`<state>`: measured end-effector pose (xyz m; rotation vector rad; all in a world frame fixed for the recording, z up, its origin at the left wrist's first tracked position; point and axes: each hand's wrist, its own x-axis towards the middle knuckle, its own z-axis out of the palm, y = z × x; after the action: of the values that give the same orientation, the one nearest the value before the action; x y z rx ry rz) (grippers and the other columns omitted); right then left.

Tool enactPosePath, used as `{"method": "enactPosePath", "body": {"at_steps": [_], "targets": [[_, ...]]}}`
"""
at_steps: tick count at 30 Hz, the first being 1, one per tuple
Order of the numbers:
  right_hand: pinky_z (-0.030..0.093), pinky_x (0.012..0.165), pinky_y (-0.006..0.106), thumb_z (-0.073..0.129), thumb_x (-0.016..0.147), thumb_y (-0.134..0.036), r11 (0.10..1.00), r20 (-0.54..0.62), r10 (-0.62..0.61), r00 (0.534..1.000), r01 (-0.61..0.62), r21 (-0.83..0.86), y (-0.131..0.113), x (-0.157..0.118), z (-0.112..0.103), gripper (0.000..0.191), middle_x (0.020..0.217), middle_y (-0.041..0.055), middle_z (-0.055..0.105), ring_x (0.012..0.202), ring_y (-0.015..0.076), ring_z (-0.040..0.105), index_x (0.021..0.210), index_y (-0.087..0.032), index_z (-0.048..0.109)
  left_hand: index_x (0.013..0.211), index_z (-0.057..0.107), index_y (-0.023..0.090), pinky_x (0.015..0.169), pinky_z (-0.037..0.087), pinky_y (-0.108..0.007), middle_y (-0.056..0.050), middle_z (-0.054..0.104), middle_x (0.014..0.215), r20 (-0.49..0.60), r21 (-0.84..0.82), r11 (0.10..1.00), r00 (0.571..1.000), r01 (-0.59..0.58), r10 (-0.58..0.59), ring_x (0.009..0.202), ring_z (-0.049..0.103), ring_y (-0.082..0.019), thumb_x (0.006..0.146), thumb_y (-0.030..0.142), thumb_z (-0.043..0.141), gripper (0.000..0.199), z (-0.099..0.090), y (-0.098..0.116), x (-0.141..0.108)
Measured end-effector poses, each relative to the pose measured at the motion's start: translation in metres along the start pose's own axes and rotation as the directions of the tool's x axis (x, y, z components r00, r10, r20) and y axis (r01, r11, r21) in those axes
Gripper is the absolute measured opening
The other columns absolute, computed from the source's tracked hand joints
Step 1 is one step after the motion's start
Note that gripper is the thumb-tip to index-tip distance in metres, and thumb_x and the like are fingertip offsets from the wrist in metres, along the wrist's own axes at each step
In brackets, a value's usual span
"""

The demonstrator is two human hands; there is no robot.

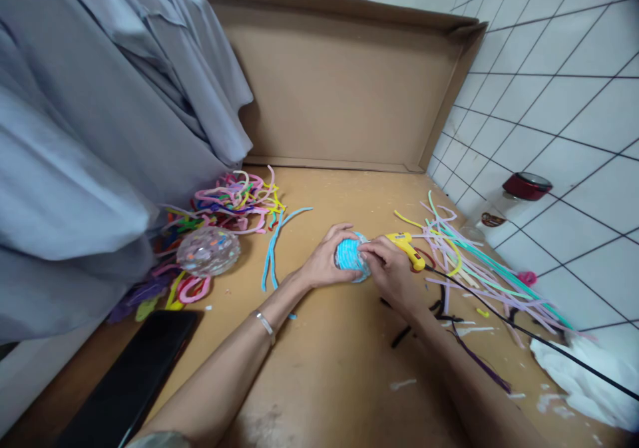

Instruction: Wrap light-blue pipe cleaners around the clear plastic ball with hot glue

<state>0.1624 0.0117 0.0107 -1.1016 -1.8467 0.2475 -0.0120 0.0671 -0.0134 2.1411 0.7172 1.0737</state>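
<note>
Coil of blue strands sat just left of the yellow glue gun, clamped in the grip of the left hand; fingertips of the right hand pinched together against it. Winding or pressing seemed underway, the next move calling for steady hold.

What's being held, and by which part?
The blue ball, held around its left side by the left hand. The right hand has its fingers at the ball's right side; can't tell whether they pinch anything.
</note>
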Motion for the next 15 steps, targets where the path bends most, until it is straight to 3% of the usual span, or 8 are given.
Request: {"method": "enactPosePath", "body": {"at_steps": [11, 15], "targets": [[0.05, 0.07, 0.03, 0.052, 0.089, -0.019, 1.0, -0.019, 0.027, 0.999, -0.026, 0.017, 0.002, -0.0005, 0.001, 0.016, 0.083, 0.0045, 0.063, 0.076, 0.017, 0.061, 0.089, -0.02, 0.067, 0.115, 0.054, 0.02, 0.099, 0.042, -0.047, -0.01, 0.056, 0.115, -0.08, 0.17, 0.977, 0.986, -0.131, 0.146, 0.112, 0.051, -0.028, 0.061, 0.033, 0.076, 0.059, 0.0021, 0.0046, 0.0004], [0.05, 0.07, 0.03, 0.052, 0.089, -0.019, 0.999, -0.027, 0.03, 0.999, -0.03, 0.016, 0.0024, -0.0009, 0.0014, 0.016, 0.083, 0.0047, 0.064, 0.077, 0.0174, 0.061, 0.09, -0.02, 0.068, 0.12, 0.05, 0.02, 0.097, 0.043, -0.046, -0.01, 0.057, 0.116, -0.109, 0.167, 0.979, 0.985, -0.117, 0.137, 0.11, 0.052, -0.027, 0.062, 0.037, 0.074, 0.065, 0.0025, 0.0044, -0.0005]]}}
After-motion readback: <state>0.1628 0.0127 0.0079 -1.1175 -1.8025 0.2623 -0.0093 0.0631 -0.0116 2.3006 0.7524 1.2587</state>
